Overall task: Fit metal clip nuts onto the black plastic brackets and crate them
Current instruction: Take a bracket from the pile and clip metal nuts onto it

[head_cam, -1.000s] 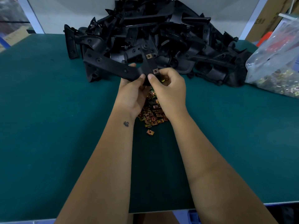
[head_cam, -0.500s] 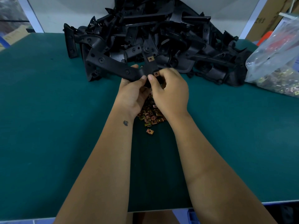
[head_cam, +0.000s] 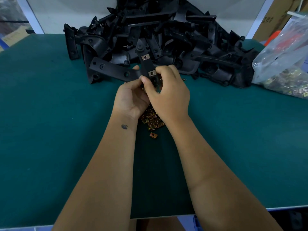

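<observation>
Pinching black plastic bracket (head_cam: pixel 116 72) in both grips, left hand (head_cam: pixel 131 95) beneath, right hand (head_cam: pixel 168 95) at second clip nut (head_cam: pixel 152 73), now seated squarely mid-frame over green worktop (head_cam: pixel 50 130); crating likely next

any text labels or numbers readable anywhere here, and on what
Cardboard box, top right: dark printed characters, too blurred to read.
Plastic bag of clip nuts: red printing, too blurred to read.
Left wrist: a small dark swan-shaped mark, not text.
Held bracket, its fitted clip nuts, green table: no text visible.
</observation>
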Available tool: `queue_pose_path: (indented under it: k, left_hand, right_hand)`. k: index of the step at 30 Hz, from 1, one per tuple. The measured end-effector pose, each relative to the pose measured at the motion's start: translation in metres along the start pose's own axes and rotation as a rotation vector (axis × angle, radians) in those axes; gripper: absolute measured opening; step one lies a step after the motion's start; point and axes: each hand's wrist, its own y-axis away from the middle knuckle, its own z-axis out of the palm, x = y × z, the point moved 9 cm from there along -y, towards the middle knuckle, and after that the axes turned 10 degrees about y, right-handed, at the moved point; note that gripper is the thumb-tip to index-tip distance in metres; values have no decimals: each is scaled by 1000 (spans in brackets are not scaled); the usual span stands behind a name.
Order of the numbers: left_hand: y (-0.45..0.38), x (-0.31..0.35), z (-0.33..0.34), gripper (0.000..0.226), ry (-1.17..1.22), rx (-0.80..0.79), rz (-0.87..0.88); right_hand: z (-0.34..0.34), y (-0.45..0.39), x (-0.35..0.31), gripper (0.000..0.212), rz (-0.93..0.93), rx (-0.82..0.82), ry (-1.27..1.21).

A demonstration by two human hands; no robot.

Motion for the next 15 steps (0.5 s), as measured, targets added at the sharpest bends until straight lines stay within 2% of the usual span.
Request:
queue_pose_path:
  k: [4, 10, 15]
  left_hand:
    - [1, 0, 0, 46, 2, 25, -1]
    - [2, -2, -1, 50, -82, 52, -32]
    - [0, -2, 0, 51, -51, 35, -22]
  right_hand:
    - [-4, -1, 2, 33, 14, 33, 31]
    - [2, 0, 5, 31, 15, -32, 101]
    - [5, 0, 8, 31, 48, -59, 75]
